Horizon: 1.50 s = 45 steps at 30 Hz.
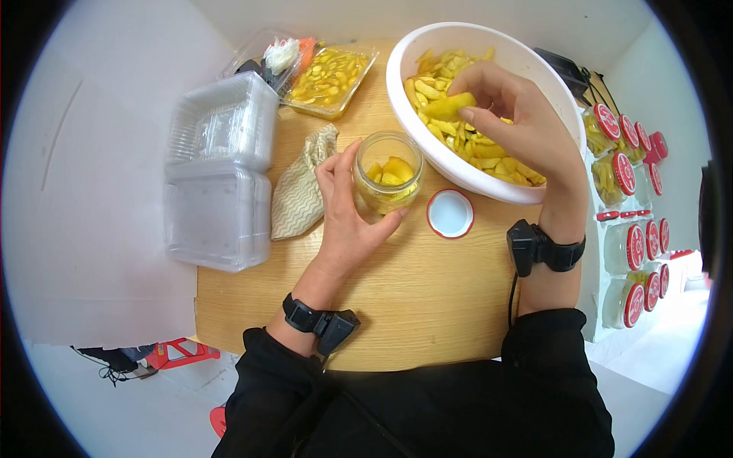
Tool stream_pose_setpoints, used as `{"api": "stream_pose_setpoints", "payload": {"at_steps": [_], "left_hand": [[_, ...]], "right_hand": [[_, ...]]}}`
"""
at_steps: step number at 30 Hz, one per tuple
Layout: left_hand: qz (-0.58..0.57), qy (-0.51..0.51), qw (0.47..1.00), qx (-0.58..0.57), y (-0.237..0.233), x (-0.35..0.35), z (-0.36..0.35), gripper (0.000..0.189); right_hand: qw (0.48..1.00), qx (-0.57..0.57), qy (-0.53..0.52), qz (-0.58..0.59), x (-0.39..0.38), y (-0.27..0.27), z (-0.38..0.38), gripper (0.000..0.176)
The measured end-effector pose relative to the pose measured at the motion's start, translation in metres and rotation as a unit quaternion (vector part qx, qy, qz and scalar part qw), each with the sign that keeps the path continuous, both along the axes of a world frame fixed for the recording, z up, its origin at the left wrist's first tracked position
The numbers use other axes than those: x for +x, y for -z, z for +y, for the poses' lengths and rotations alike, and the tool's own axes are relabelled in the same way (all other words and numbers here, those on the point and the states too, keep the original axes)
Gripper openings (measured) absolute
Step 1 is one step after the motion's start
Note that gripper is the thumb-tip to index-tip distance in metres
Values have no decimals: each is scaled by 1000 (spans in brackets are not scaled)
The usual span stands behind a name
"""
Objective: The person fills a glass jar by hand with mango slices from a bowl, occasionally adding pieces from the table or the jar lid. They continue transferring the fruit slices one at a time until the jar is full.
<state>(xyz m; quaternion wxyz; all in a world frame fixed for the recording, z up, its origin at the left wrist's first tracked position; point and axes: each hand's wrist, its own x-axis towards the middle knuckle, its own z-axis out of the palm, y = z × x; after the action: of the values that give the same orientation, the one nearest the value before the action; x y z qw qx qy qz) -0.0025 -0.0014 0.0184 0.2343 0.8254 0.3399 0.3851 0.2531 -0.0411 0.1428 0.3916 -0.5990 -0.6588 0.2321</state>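
My left hand [350, 214] is wrapped round a glass jar [416, 187] standing on the table, thumb on the near side and fingers on the far left. Several yellow slices [395, 169] lie in the open-topped jar. Over the white basin [561, 99], my right hand [523, 118] pinches a long yellow slice [449, 106] between thumb and fingers. Beneath it, the basin holds a heap of similar yellow pieces [458, 141]. A jar lid [450, 214] with a red edge rests inner side up, just right of the jar.
A patterned cloth bag [303, 187] lies left of my left hand. Beyond it are stacked clear plastic containers [217, 214]. A clear tray of yellow pieces [327, 82] sits at the back. Red-lidded jars [624, 174] line the right side, beside the wooden table [427, 305].
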Motion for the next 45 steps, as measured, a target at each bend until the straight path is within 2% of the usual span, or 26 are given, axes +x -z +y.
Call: {"api": "stream_pose_setpoints", "payload": {"at_steps": [2,8,14,17,20,23,26,29,35,42,45], "left_hand": [[-2,12,1000,0,0,0,1,110],[-131,80,983,-97,16,2,4,118],[-118,46,985,-121,16,2,2,109],[-96,39,990,-94,16,1,3,102],[-87,43,992,-76,13,0,4,101],[-102,56,991,-71,15,1,5,99],[-107,59,989,-78,15,1,5,100],[-106,61,990,-71,15,1,6,99],[-109,62,990,-72,16,1,6,99],[-102,59,991,-68,16,1,6,98],[-108,62,989,-78,17,1,6,98]], "right_hand": [[999,16,-28,11,-2,2,-1,25],[999,5,-39,9,-15,-3,-4,20],[998,14,-45,-30,-26,-12,-9,16],[996,40,-72,-31,-32,-9,-9,21],[989,101,-78,-69,-43,-2,-7,21],[987,96,-81,-102,-54,8,-5,21],[989,97,-75,-79,-62,14,-4,23],[994,75,-57,-62,-58,12,-1,26],[990,110,-21,-82,-42,8,0,26],[983,85,89,-138,-2,-7,-7,23],[980,74,147,-111,16,-1,-6,24]]}}
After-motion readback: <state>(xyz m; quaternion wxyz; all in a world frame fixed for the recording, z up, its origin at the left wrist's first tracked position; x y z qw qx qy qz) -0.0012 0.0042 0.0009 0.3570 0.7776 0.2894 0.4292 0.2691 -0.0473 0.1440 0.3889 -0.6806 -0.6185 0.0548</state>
